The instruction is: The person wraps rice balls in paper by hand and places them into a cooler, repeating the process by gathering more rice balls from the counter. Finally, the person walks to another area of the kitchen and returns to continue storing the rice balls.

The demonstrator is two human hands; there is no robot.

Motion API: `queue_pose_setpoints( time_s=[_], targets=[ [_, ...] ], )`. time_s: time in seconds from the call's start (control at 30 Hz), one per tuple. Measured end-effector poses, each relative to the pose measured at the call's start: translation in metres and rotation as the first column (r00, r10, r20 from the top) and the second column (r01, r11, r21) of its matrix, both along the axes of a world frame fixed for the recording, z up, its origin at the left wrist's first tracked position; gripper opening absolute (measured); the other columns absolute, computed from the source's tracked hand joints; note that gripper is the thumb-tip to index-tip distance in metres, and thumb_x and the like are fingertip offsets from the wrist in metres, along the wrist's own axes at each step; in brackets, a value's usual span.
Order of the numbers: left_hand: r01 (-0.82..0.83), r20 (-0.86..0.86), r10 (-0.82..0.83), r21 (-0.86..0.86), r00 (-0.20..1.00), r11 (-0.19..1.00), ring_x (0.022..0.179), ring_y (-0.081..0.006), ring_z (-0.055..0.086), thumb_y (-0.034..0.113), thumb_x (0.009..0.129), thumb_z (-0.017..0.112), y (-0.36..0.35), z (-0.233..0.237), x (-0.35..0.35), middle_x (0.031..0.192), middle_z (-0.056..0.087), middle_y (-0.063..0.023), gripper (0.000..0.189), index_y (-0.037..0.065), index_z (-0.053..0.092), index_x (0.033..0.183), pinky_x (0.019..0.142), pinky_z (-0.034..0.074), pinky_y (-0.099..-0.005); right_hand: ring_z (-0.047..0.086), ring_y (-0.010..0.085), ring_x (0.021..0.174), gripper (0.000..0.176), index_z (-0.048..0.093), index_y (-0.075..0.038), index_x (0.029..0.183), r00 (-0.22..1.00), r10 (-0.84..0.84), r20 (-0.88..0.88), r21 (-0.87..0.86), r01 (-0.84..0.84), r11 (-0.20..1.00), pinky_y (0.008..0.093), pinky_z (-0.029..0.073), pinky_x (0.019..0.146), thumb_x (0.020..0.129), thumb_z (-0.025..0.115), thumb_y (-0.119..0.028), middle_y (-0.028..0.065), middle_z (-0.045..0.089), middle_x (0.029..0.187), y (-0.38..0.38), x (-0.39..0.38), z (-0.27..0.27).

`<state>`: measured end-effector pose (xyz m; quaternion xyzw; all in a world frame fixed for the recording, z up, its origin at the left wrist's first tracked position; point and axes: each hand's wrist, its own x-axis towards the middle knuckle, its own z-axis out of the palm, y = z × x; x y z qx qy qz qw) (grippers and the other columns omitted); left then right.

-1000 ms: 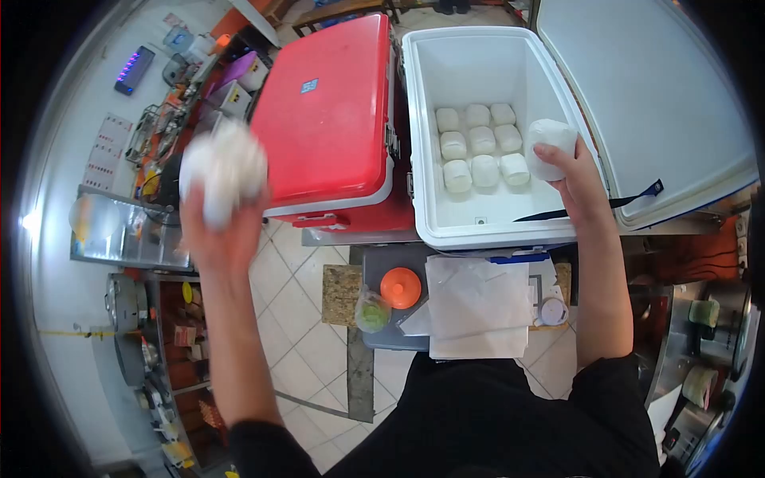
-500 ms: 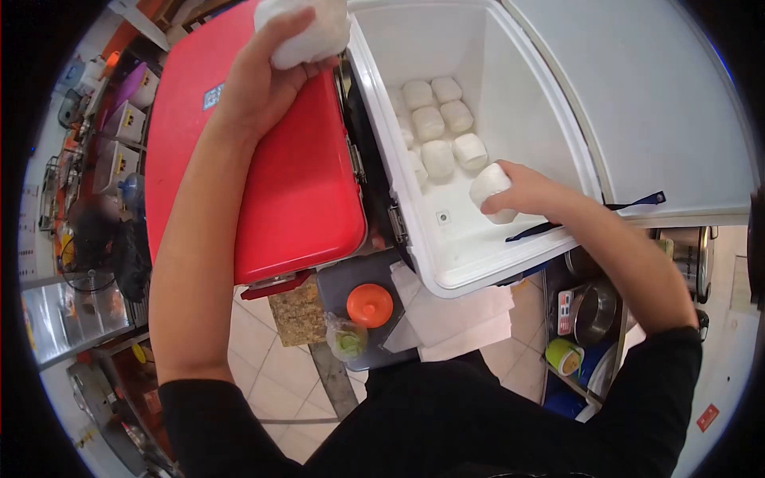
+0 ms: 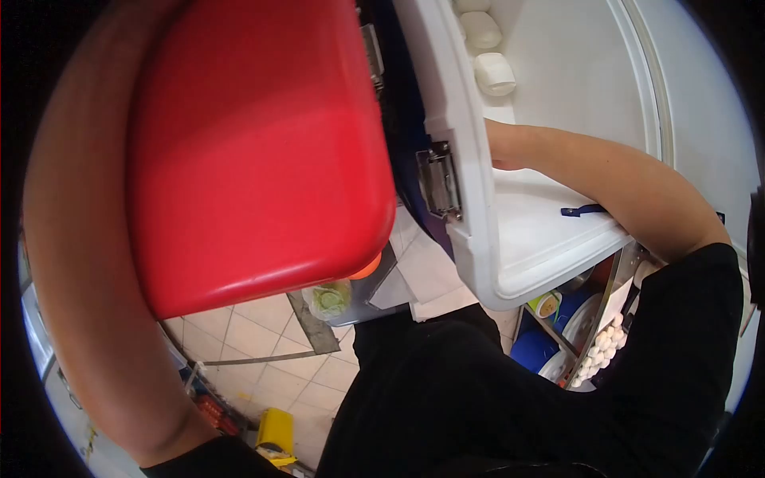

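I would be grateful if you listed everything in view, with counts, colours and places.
White cooler: one, open, right of centre
Rounded pieces: at least two, white, inside it
Strap: one, dark blue, inside it
Red lid: one, closed, left of centre
Latches: two, silver, between the coolers
Bag: one, clear, green contents, below the lid
Sheets: several, white, beside the bag
Yellow object: one, lower left
Small pieces: many, pale, lower right
Left arm: one, bare, left edge, hand unseen
Right arm: one, bare, inside the cooler
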<state>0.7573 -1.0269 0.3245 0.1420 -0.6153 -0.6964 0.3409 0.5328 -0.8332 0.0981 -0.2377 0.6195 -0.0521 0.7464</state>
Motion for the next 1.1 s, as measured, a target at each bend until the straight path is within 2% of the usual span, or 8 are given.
queue_pose_setpoints(
  time_s=[0.1,0.23,0.43,0.67,0.87,0.97,1.03,1.1],
  targets=[
    [0.020,0.031,-0.019,-0.014,0.999,1.000,0.093,-0.0194,0.067,0.027,0.097,0.060,0.002,0.003,-0.004,0.109,0.066,-0.0106,0.040,0.002,0.054,0.128,0.075,0.056,-0.0318,0.040,0.0276,0.140,0.093,0.025,-0.017,0.158,0.970,0.152,-0.187,0.000,-0.155,0.988,0.0480,0.040,0.111,0.081,0.077,-0.026,0.0094,0.041,0.152,-0.003,0.000,0.020],
    [0.047,0.083,-0.044,-0.035,0.996,0.998,0.093,-0.0192,0.066,0.027,0.097,0.059,0.003,0.002,-0.012,0.109,0.065,-0.0106,0.041,0.002,0.053,0.129,0.076,0.056,-0.0316,0.044,0.0260,0.137,0.082,0.036,-0.014,0.152,0.987,-0.003,-0.159,0.081,0.016,0.997,0.0440,0.046,0.106,0.081,0.076,-0.023,0.0077,0.048,0.144,-0.002,0.000,0.034],
    [0.058,0.151,-0.052,-0.040,0.987,0.998,0.094,-0.0188,0.066,0.027,0.098,0.058,-0.002,-0.007,-0.023,0.110,0.065,-0.0105,0.041,0.002,0.053,0.130,0.077,0.056,-0.0313,0.049,0.0224,0.132,0.071,0.041,-0.015,0.147,0.985,-0.150,0.089,-0.149,0.162,0.976,0.0445,0.043,0.107,0.085,0.075,-0.024,0.0063,0.054,0.140,-0.013,-0.007,0.039],
    [0.102,0.184,-0.091,-0.048,0.979,0.994,0.095,-0.0184,0.066,0.028,0.099,0.056,0.000,-0.002,-0.026,0.111,0.065,-0.0105,0.041,0.002,0.052,0.131,0.078,0.056,-0.0310,0.048,0.0248,0.133,0.074,0.043,-0.013,0.145,0.801,0.328,-0.500,0.285,-0.206,0.936,0.0394,0.046,0.105,0.081,0.079,-0.022,0.0067,0.052,0.141,-0.020,-0.054,0.032],
    [0.109,0.195,-0.098,-0.043,0.976,0.993,0.096,-0.0181,0.066,0.028,0.099,0.055,0.001,-0.001,-0.024,0.112,0.065,-0.0104,0.041,0.002,0.052,0.131,0.079,0.056,-0.0308,0.052,0.0259,0.126,0.081,0.035,-0.005,0.146,0.894,-0.109,-0.435,-0.066,0.089,0.994,0.0436,0.051,0.099,0.085,0.080,-0.034,0.0121,0.050,0.140,-0.012,-0.030,-0.003],
    [0.116,0.195,-0.106,-0.045,0.975,0.992,0.096,-0.0179,0.066,0.028,0.099,0.055,0.001,-0.001,-0.024,0.113,0.065,-0.0104,0.042,0.002,0.052,0.132,0.079,0.055,-0.0307,0.055,0.0244,0.121,0.073,0.042,-0.004,0.141,0.770,0.054,-0.636,0.003,-0.067,0.998,0.0441,0.052,0.097,0.088,0.075,-0.043,0.0120,0.051,0.137,-0.025,-0.031,0.024],
    [0.117,0.200,-0.104,-0.052,0.974,0.992,0.096,-0.0178,0.066,0.028,0.100,0.055,0.001,0.001,-0.022,0.113,0.065,-0.0104,0.042,0.002,0.052,0.132,0.080,0.055,-0.0306,0.062,0.0243,0.110,0.065,0.052,-0.003,0.133,0.427,0.756,-0.497,0.420,-0.643,0.640,0.0424,0.054,0.092,0.090,0.071,-0.048,0.0133,0.060,0.123,-0.059,-0.029,0.078],
    [0.115,0.209,-0.101,-0.055,0.973,0.992,0.096,-0.0177,0.066,0.028,0.100,0.054,0.003,0.005,-0.017,0.113,0.065,-0.0103,0.042,0.002,0.051,0.132,0.080,0.055,-0.0305,0.066,0.0254,0.095,0.060,0.060,-0.001,0.125,0.587,0.385,-0.712,0.011,-0.539,0.843,0.0419,0.055,0.085,0.087,0.073,-0.046,0.0135,0.066,0.105,-0.074,-0.038,0.136]
  ],
)
